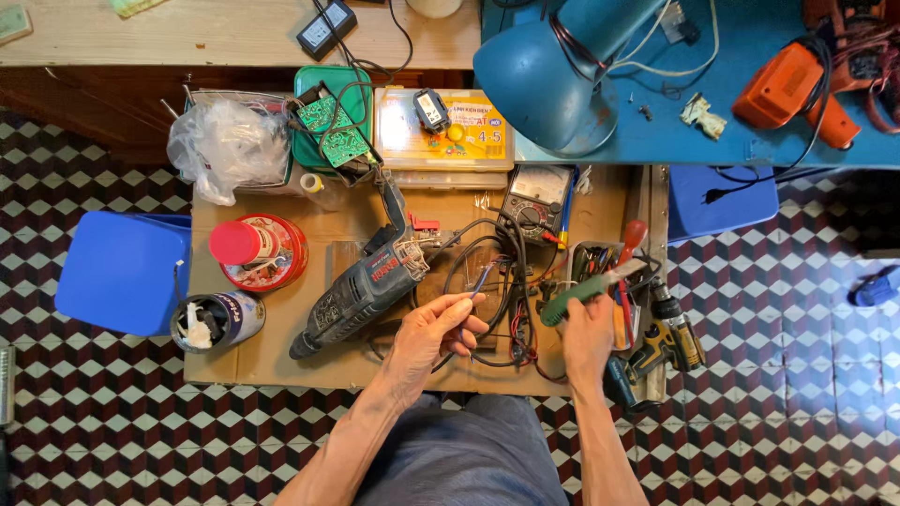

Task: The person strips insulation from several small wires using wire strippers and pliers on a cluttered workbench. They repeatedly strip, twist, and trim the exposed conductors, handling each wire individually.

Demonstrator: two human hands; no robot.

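My left hand [433, 335] pinches a thin black wire [480, 281] that loops across the cardboard sheet [323, 239]. A grey-blue power drill [366, 286] lies just left of that hand, with its cable running into the loops. In my right hand [583, 335] is a green-handled tool [586, 291], pointing up and right over a small tray of hand tools [609, 258]. The two hands are a little apart, above my knees.
A multimeter [536, 199] sits behind the wires. A red tin [261, 251], a dark can [217, 319], a plastic bag [225, 141], a green circuit board [330, 124] and a yellow parts box [441, 131] ring the cardboard. A cordless drill [656, 351] lies right; blue stools stand either side.
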